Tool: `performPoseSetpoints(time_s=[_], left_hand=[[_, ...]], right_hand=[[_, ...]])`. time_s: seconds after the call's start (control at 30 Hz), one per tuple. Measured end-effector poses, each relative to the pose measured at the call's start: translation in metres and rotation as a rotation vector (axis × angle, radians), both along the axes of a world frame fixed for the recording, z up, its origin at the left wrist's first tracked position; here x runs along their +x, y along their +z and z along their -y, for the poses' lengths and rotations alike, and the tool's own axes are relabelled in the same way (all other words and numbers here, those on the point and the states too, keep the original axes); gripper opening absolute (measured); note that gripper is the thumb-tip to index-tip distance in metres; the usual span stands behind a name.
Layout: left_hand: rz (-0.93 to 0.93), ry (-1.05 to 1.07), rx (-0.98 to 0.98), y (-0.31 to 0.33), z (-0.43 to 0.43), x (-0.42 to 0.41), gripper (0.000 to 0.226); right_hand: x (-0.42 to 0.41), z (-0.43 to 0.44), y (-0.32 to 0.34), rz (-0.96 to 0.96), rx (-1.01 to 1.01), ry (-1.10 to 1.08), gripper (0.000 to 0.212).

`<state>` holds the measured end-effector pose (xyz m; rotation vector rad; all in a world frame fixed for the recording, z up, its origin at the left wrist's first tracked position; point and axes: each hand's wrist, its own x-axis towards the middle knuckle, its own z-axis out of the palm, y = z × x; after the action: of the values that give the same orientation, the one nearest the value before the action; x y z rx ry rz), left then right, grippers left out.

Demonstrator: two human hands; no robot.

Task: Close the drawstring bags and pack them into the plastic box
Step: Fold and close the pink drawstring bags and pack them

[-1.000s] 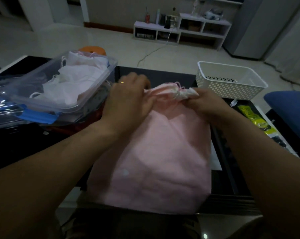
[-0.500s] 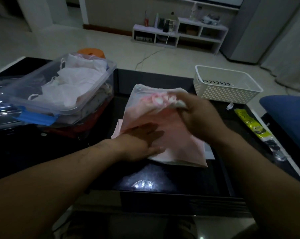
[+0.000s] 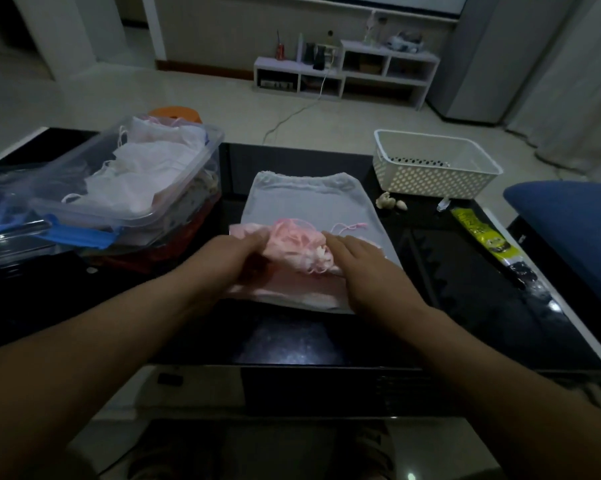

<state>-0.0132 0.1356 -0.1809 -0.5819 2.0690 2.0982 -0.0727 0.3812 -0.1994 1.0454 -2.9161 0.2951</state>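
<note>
On the black table (image 3: 465, 289), centre, a pink bag (image 3: 299, 247) lies folded on top of a flat white bag (image 3: 309, 199). Left hand (image 3: 236, 258) grips the pink bag's left edge, fingers curled on the cloth. Right hand (image 3: 358, 261) lies flat on its right side, fingers straight, pressing. Plastic box (image 3: 188, 161) with white bags inside sits at left; white basket (image 3: 430, 174) far right.

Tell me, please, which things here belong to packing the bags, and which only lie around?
For the job: pink bag, gripped by the left hand and pressed by the right hand; pale bag under it; plastic box holding packed bags.
Lying about: white basket; yellow packet; small pale bits beside the basket; orange thing behind the box.
</note>
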Motion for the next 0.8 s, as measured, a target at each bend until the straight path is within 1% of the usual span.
performPoseSetpoints(time_s=[0.03,0.07,0.13,0.17,0.2,0.23,0.27,0.3,0.33,0.37,0.4,0.43,0.47,0.5,0.53,0.57,0.63,0.7,0.77,0.8], left_hand=[[0.05,0.076,-0.119,-0.003,0.003,-0.004,0.032],[0.086,0.079,-0.276,-0.006,0.007,-0.008,0.026],[0.115,-0.054,-0.7,-0.007,0.014,-0.011,0.03],[0.114,-0.124,-0.891,-0.007,0.017,-0.012,0.039],[0.12,-0.158,-1.019,-0.009,0.019,-0.013,0.051],[0.126,-0.161,-1.075,-0.01,0.019,-0.014,0.066],[0.127,-0.14,-1.092,-0.011,0.019,-0.015,0.078],[0.14,-0.134,-1.088,-0.012,0.02,-0.017,0.086],[0.156,-0.144,-1.084,-0.011,0.021,-0.019,0.088],[0.183,-0.157,-1.065,-0.01,0.023,-0.02,0.084],[0.202,-0.169,-1.034,-0.009,0.025,-0.021,0.077],[0.208,-0.179,-1.007,-0.008,0.027,-0.022,0.068],[0.205,-0.187,-0.986,-0.007,0.029,-0.022,0.058],[0.199,-0.196,-0.974,-0.008,0.03,-0.022,0.05],[0.196,-0.199,-0.966,-0.008,0.03,-0.021,0.046],[0.193,-0.195,-0.958,-0.008,0.029,-0.021,0.048],[0.184,-0.17,-0.951,-0.009,0.028,-0.018,0.064],[0.177,-0.163,-0.984,-0.011,0.027,-0.017,0.082],[0.172,-0.167,-1.002,-0.01,0.026,-0.015,0.087],[0.174,-0.169,-0.99,-0.009,0.026,-0.014,0.087]], right_hand=[[0.0,-0.002,0.0,0.034,0.044,0.04,0.075],[-0.002,-0.004,-0.001,0.101,0.095,0.077,0.07],[-0.001,-0.009,0.004,0.261,0.152,0.105,0.052],[0.0,-0.011,0.009,0.347,0.103,0.067,0.047],[0.002,-0.012,0.013,0.401,-0.02,-0.016,0.048],[0.001,-0.013,0.016,0.398,-0.153,-0.132,0.051],[-0.002,-0.013,0.019,0.323,-0.246,-0.254,0.049],[-0.007,-0.014,0.018,0.187,-0.281,-0.355,0.043],[-0.012,-0.015,0.016,0.068,-0.252,-0.438,0.036],[-0.017,-0.015,0.016,0.027,-0.19,-0.511,0.04],[-0.022,-0.016,0.013,0.075,-0.11,-0.575,0.059],[-0.025,-0.018,0.012,0.167,-0.033,-0.624,0.081],[-0.028,-0.018,0.01,0.254,0.021,-0.653,0.097],[-0.029,-0.019,0.008,0.317,0.061,-0.666,0.104],[-0.031,-0.02,0.007,0.349,0.064,-0.66,0.101],[-0.033,-0.02,0.005,0.361,0.039,-0.648,0.092],[-0.032,-0.014,0.007,0.372,-0.024,-0.62,0.074],[-0.032,-0.008,0.007,0.354,-0.122,-0.6,0.061],[-0.026,0.001,0.011,0.377,-0.3,-0.577,0.033],[-0.024,0.006,0.012,0.395,-0.429,-0.569,0.018]])
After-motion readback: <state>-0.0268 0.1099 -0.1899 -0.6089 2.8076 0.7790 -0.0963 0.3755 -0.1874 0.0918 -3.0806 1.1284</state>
